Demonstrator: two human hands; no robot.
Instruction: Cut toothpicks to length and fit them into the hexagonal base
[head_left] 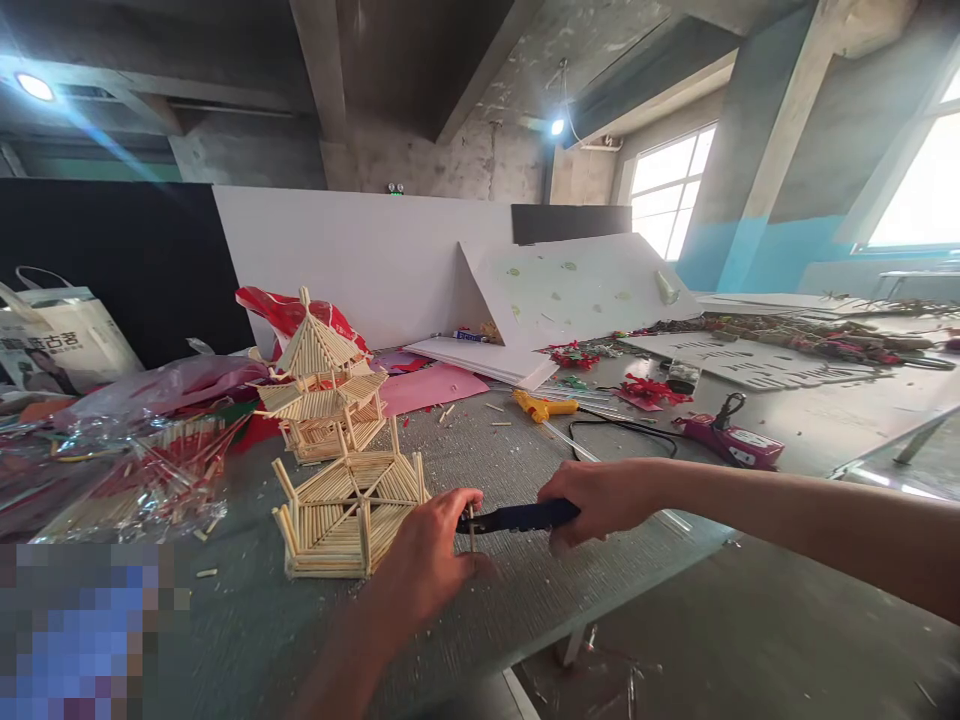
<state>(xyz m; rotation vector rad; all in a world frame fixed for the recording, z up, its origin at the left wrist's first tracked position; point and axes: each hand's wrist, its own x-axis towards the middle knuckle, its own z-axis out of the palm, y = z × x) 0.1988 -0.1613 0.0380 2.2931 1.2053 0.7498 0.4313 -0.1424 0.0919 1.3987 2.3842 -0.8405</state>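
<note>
My right hand (pixel 600 500) is clenched around the dark blue handle of a cutter (pixel 517 517), fingers wrapped over the top. The tool lies nearly level, its long axis running left to right across the view, with the working end pointing left toward my left hand (pixel 431 555). There my left fingers (pixel 463 503) pinch a thin stick (pixel 472 527) that stands roughly upright, right at the tip of the cutter; I cannot tell whether the blades are touching it. Both hands hover just above the grey table (pixel 510 600), near its front edge. Just left of my left hand sits a flat hexagonal stick frame (pixel 349 510), and behind that a two-tier stick pagoda (pixel 322 385). Farther back lie a yellow glue gun (pixel 544 406) and pink paper (pixel 431 385).
</note>
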